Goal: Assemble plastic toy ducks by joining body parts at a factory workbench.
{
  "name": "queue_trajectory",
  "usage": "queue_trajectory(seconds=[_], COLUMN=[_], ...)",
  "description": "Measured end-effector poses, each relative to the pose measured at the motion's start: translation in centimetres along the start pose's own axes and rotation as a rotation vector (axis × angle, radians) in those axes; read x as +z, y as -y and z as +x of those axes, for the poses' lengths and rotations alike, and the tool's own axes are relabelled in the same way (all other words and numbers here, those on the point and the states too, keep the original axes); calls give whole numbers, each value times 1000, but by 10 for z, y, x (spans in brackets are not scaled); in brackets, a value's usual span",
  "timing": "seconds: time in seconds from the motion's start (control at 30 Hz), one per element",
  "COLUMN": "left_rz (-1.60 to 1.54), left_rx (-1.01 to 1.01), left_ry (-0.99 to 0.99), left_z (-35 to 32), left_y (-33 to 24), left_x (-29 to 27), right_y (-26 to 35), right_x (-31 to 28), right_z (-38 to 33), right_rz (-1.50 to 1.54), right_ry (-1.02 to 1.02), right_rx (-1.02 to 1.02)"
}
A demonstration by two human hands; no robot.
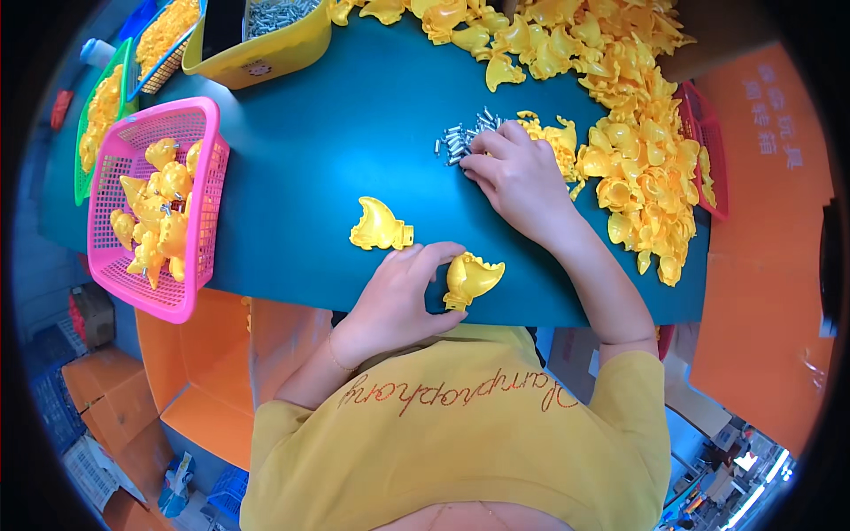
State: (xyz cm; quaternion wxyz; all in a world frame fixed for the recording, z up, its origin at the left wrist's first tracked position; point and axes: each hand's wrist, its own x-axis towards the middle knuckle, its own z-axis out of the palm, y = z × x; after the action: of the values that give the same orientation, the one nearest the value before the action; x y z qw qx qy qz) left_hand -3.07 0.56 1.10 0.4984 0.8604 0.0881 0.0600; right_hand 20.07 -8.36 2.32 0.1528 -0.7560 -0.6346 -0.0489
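Observation:
My left hand point(398, 296) is near the table's front edge, thumb and forefinger closed round the base of a curved yellow plastic shell point(474, 278). Just beyond its knuckles lies another yellow shell point(381, 225), loose on the table. Further off to the right, my right hand point(522, 181) reaches down to a small heap of silvery metal pins point(457, 142). Its fingers are bent and pressed together at the heap's near edge, and whatever they pinch is hidden. Small yellow plastic parts point(556, 142) lie heaped beside that hand.
Yellow shells point(633, 159) are piled along the table's right and far sides. A pink basket point(205, 203) with yellow pieces stands at the left. Behind it are a yellow tub point(266, 66) of metal pins and a green basket point(84, 159). Orange boxes point(208, 416) are below the table point(301, 168).

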Motion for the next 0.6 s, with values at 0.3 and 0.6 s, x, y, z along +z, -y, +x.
queue_trajectory(seconds=[0.3,0.6], left_rz=[-39,22], left_rx=[-27,30], left_ry=[52,80], left_z=[7,19], left_y=[5,9], left_x=[-5,-8], right_y=[18,6], right_x=[-32,-23], right_z=[-39,-77], right_rz=[748,1164], right_ry=[-74,261], right_rx=[200,361])
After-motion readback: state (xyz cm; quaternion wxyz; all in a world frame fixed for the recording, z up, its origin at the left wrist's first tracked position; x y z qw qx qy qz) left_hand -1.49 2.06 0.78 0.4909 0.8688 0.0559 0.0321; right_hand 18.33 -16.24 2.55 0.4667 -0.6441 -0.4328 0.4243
